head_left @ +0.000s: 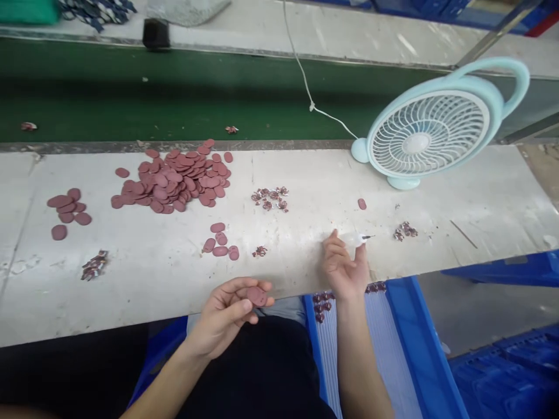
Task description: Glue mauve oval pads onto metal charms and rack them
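Two reddish-brown oval discs (257, 296) are pinched, overlapping, between the thumb and fingers of my left hand (227, 314) at the table's near edge. Over the table to the right, my right hand (346, 267) grips a small whitish needle-tipped bottle (356, 239), its dark tip pointing right; part of the bottle blends into the white surface. A small group of oval discs (220, 251) lies just beyond my left hand, beside a little cluster of brown-and-silver pieces (259, 251). A single oval disc (362, 203) lies beyond the bottle.
A large heap of oval discs (174, 180) covers the back left, with a smaller group (65, 217) farther left. Shiny small pieces (271, 198) lie mid-table. A light-blue fan (430, 134) stands back right, its white cord (301, 64) trailing behind. A blue crate (419, 326) sits below the near edge.
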A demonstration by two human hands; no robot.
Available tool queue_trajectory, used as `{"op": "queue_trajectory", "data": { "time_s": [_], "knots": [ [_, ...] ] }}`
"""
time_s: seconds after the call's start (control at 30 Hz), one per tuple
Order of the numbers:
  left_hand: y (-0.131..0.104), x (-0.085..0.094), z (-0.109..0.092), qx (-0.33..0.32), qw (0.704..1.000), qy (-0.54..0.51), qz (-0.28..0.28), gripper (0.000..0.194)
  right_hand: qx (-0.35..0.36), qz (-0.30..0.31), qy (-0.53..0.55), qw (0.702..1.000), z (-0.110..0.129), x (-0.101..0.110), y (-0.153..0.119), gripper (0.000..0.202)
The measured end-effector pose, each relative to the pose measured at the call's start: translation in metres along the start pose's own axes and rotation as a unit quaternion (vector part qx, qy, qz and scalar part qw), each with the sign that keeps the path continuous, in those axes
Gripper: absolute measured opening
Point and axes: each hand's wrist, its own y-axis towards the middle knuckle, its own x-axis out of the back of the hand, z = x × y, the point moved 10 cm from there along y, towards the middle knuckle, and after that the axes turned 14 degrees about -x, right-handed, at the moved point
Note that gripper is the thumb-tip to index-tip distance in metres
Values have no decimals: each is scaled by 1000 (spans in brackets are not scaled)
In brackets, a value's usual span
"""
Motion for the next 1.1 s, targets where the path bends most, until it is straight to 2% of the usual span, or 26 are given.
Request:
{"op": "queue_trajectory", "data": {
  "time_s": [0.1,0.17,0.2,0.27,0.37,0.53,0.7,0.9,0.97,1.1],
  "knots": [
    [1,-6,6,-1,999,-43,-17,26,-9,-3,-16,1000,-2,-14,3,31],
    [3,-10,7,-10,998,-60,-15,25,26,-68,-100,992,-10,-20,-6,35],
    [4,-13,7,-13,998,-66,-9,24,52,-116,-163,978,-15,-23,-13,39],
    [6,-19,9,-16,997,-77,3,24,99,-205,-288,930,-28,-32,-28,41],
    [8,-26,12,-10,995,-99,17,24,133,-260,-394,872,-52,-47,-38,37],
    [9,-26,13,11,991,-131,1,15,159,-239,-481,828,-74,-64,-37,27],
    [7,-27,7,8,992,-123,5,40,195,-235,-527,794,-78,-73,-40,30],
    [5,-25,8,-4,995,-103,-6,32,277,-201,-587,734,-89,-84,-47,26],
    [5,-24,7,-13,995,-98,-6,32,309,-207,-587,719,-90,-85,-50,24],
    [6,-26,6,-27,995,-96,2,32,318,-234,-606,691,-89,-82,-53,23]
  ]
}}
